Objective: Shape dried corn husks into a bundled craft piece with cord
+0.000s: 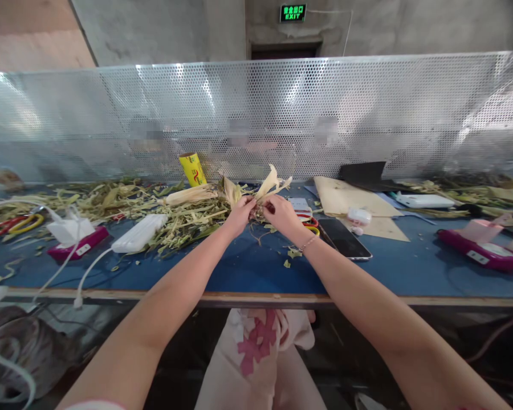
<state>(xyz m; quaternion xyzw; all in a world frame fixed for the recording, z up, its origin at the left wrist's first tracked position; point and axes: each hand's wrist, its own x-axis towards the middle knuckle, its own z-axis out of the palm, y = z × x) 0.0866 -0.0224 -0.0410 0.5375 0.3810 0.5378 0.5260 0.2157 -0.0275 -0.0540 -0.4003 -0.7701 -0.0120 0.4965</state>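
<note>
Both hands meet over the blue table point(248, 267) and pinch a bundle of dry corn husk point(268, 187) whose pale leaves fan upward. My left hand point(240, 212) grips the husk from the left with closed fingers. My right hand point(279, 213), with a thin bracelet at the wrist, is closed on the same husk from the right. An ear of corn still in its husk point(190, 195) lies just left of the hands on a heap of husk scraps point(123, 205).
A white power bank point(139, 232) with cable, a pink device point(77, 242) and red-yellow scissors point(9, 225) lie at left. A yellow roll point(192, 168) stands at the back. A black phone point(344, 238), brown paper point(346, 202) and another pink device point(479, 246) lie at right. A perforated metal screen point(367, 108) closes the far side.
</note>
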